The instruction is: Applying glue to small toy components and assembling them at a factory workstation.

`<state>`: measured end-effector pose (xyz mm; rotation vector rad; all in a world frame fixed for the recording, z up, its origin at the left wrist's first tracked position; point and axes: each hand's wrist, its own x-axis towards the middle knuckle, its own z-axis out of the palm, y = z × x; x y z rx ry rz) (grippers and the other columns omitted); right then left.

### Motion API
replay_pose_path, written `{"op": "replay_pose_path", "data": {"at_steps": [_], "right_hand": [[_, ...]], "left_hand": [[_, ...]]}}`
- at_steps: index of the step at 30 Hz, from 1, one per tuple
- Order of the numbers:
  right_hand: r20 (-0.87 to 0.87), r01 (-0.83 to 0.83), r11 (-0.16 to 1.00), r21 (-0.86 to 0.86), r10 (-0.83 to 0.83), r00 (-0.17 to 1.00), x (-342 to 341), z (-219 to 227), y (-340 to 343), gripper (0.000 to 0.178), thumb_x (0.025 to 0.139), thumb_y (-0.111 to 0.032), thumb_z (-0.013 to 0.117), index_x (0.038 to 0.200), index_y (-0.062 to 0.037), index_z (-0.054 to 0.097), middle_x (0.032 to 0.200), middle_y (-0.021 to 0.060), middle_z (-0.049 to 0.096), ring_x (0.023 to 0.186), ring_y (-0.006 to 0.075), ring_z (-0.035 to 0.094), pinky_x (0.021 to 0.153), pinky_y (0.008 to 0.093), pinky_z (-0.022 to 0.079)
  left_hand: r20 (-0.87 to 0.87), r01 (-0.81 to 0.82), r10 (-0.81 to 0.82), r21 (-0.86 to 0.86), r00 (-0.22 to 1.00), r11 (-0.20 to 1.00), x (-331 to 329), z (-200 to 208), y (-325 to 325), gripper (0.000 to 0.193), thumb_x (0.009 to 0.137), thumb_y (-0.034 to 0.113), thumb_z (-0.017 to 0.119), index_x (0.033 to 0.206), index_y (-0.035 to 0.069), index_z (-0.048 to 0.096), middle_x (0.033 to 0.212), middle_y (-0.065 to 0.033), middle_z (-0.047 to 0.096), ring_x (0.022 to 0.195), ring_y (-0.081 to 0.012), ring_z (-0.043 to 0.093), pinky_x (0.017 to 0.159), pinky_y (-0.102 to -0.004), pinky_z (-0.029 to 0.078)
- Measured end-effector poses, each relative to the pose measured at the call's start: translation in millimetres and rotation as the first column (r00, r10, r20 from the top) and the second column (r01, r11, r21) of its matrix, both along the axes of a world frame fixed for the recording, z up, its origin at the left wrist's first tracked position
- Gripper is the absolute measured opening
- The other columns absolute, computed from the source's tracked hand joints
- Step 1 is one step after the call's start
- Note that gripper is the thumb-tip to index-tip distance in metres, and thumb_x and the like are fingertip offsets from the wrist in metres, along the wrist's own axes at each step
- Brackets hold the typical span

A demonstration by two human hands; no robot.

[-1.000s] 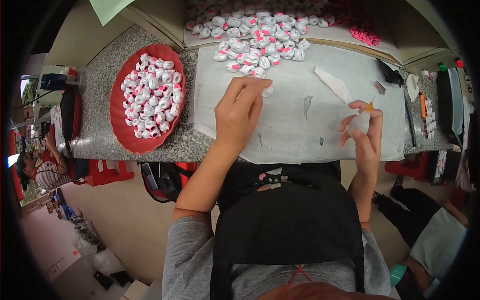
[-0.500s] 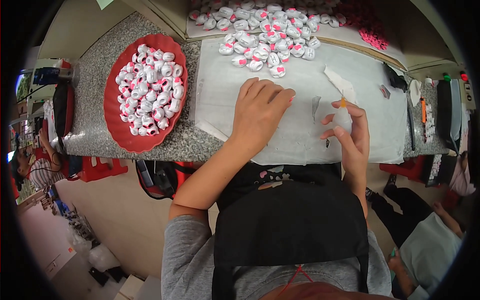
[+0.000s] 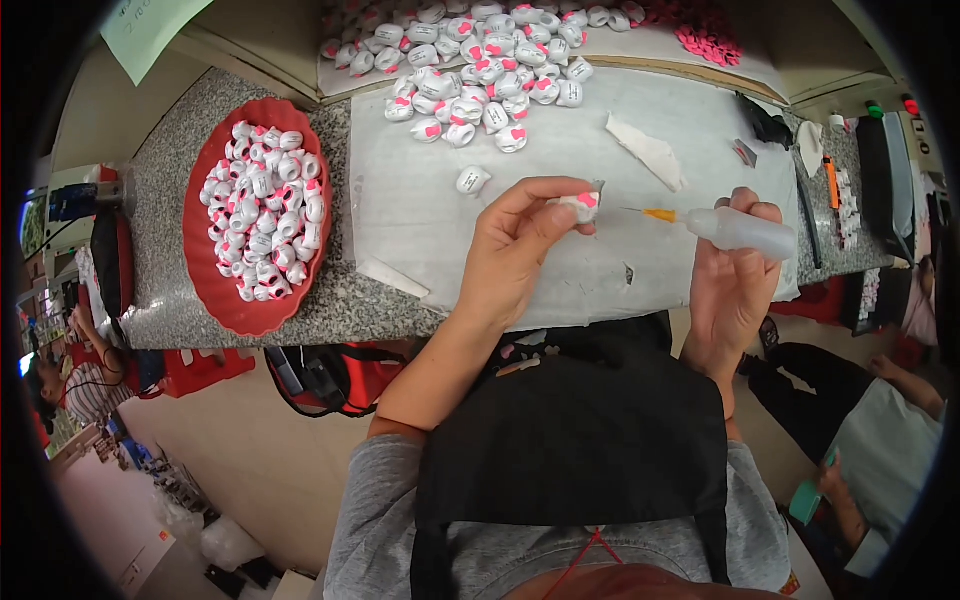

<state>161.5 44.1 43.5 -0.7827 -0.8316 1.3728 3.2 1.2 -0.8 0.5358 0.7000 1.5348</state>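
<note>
My left hand (image 3: pixel 520 240) pinches a small white figure head with a pink bow (image 3: pixel 582 207) between thumb and fingers, above the white paper sheet (image 3: pixel 400 220). In my right hand (image 3: pixel 738 265) lies a translucent squeeze bottle (image 3: pixel 745 232), tilted sideways. Its orange needle tip (image 3: pixel 660 214) points left at the held piece, with a short gap between them. One loose white piece (image 3: pixel 472 180) rests on the sheet left of my left hand. Behind it is a pile of similar white pieces (image 3: pixel 480 70) with pink bows.
A red scalloped tray (image 3: pixel 198 220) full of white and pink pieces stands at the left. Small pink parts (image 3: pixel 708 44) lie at the back right. A torn white paper strip (image 3: pixel 645 150) and an orange pen (image 3: pixel 832 186) are on the right. Another person (image 3: pixel 880 440) sits at the right.
My left hand has turned over and now holds a white piece. The bottle has swung from upright to nearly level, its needle pointing left. One loose piece now lies apart from the pile.
</note>
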Motion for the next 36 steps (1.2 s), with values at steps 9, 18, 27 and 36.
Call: {"op": "replay_pose_path", "data": {"at_steps": [9,18,27,36], "right_hand": [[0.296,-0.074,0.879,0.471,-0.079,0.952,0,-10,-9,0.034,0.061,-0.019,0.069,0.082,-0.0058,0.045,0.078,0.0045,0.041,0.065,0.0129,0.043,0.059,0.0243,0.038],[0.361,-0.178,0.801,0.571,-0.050,0.931,1,-10,-13,0.041,0.054,-0.011,0.075,0.082,-0.0069,0.047,0.080,0.0058,0.045,0.061,0.0123,0.048,0.058,0.0243,0.043],[0.463,-0.213,0.796,0.567,-0.093,0.881,1,-12,-15,0.040,0.058,-0.026,0.073,0.081,-0.0079,0.044,0.077,0.0033,0.042,0.059,0.0108,0.043,0.048,0.0215,0.038],[0.463,-0.236,0.776,0.585,-0.080,0.883,4,-9,-14,0.038,0.060,-0.022,0.072,0.081,-0.0077,0.044,0.077,0.0038,0.042,0.057,0.0102,0.041,0.047,0.0211,0.036]], "left_hand": [[-0.247,-0.129,0.152,0.107,0.957,0.986,10,5,-4,0.036,0.069,-0.008,0.055,0.103,-0.003,0.044,0.100,-0.0123,0.051,0.089,-0.0156,0.050,0.078,-0.0258,0.041],[-0.258,-0.134,0.160,0.115,0.953,0.984,9,2,-5,0.034,0.068,-0.008,0.057,0.100,-0.004,0.044,0.099,-0.0133,0.051,0.090,-0.0166,0.050,0.078,-0.0266,0.041],[-0.265,-0.125,0.150,0.106,0.953,0.986,9,2,-6,0.033,0.069,-0.007,0.057,0.099,-0.004,0.045,0.099,-0.0128,0.051,0.090,-0.0164,0.050,0.079,-0.0266,0.041],[-0.303,-0.093,0.135,0.149,0.943,0.984,9,0,-6,0.034,0.070,-0.008,0.053,0.101,-0.003,0.041,0.101,-0.0167,0.049,0.095,-0.0183,0.048,0.080,-0.0272,0.041]]}}
